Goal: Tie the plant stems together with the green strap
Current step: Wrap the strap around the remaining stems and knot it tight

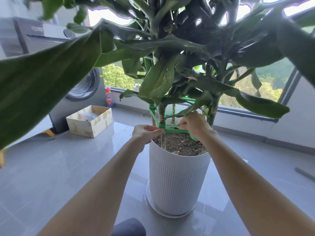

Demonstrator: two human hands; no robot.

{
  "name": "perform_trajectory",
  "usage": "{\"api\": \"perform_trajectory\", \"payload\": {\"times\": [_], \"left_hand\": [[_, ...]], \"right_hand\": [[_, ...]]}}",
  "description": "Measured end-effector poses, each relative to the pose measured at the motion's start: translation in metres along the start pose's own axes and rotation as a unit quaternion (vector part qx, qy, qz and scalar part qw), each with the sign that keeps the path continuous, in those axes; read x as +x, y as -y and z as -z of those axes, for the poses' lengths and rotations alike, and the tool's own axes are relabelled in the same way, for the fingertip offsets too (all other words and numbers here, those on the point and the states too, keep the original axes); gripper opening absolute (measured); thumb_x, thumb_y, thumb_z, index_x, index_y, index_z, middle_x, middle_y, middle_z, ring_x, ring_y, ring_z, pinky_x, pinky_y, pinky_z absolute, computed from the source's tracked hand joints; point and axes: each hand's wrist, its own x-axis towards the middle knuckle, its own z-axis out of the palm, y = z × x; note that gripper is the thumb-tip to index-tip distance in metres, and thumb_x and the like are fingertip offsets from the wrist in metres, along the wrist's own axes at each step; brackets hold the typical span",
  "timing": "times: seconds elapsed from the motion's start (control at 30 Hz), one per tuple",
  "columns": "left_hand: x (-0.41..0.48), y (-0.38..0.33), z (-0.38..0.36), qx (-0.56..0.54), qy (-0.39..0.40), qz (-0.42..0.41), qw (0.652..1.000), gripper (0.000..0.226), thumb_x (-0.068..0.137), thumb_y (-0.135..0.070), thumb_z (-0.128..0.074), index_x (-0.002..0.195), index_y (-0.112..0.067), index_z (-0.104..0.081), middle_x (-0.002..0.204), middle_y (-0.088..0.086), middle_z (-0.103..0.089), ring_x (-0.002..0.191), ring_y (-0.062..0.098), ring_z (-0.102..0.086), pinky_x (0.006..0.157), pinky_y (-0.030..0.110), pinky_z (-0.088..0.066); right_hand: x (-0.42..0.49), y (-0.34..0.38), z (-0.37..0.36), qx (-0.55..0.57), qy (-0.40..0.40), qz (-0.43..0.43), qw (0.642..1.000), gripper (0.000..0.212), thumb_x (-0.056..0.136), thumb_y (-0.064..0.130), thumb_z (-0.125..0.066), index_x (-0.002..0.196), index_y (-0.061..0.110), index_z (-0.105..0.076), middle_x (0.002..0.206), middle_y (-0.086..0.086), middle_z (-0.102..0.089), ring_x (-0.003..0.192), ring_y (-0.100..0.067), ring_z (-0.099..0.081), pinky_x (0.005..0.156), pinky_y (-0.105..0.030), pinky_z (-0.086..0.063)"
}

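Thumb and fingertips of left hand (144,132) pinching flat green plastic strap (175,130) where it wraps a pale ringed plant stem (162,114), right hand (196,125) pinching the same strap just right of it, strap stretched between them above dark soil (180,144), tall white ribbed plastic pot (177,178) on glossy grey tiled floor (68,167)

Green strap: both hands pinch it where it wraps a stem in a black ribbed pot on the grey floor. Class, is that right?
Only the colour is wrong: the head view shows a white ribbed pot. The left hand and right hand do pinch the green strap by the stem.
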Motion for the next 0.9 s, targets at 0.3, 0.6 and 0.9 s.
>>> {"api": "perform_trajectory", "payload": {"times": [0.3,0.6,0.9], "left_hand": [[0.001,0.002,-0.002,-0.002,-0.014,0.001,1.000,0.021,0.075,-0.025,-0.077,0.087,-0.013,-0.065,0.080,0.001,-0.063,0.077,0.013,-0.059,0.067,0.020,-0.049],[0.001,0.006,-0.010,0.016,-0.045,0.005,0.999,0.024,0.078,-0.030,-0.075,0.091,-0.013,-0.065,0.079,0.002,-0.063,0.081,0.017,-0.060,0.069,0.025,-0.048],[-0.011,0.014,-0.054,0.028,-0.070,0.109,0.991,0.049,0.085,-0.021,-0.065,0.127,-0.004,-0.047,0.120,0.014,-0.054,0.115,0.028,-0.049,0.093,0.036,-0.047]], "right_hand": [[0.002,-0.010,-0.007,-0.048,-0.019,-0.037,0.998,0.016,0.089,0.007,-0.062,0.102,0.003,-0.071,0.100,-0.013,-0.070,0.087,-0.026,-0.067,0.083,-0.041,-0.055],[-0.002,-0.018,-0.010,0.012,-0.027,-0.039,0.999,0.017,0.090,-0.002,-0.054,0.098,-0.005,-0.068,0.101,-0.022,-0.069,0.084,-0.032,-0.068,0.080,-0.042,-0.057],[-0.050,-0.027,0.002,0.106,-0.160,-0.015,0.981,0.019,0.089,0.007,-0.060,0.104,0.004,-0.071,0.105,-0.011,-0.071,0.092,-0.022,-0.069,0.084,-0.039,-0.056]]}}
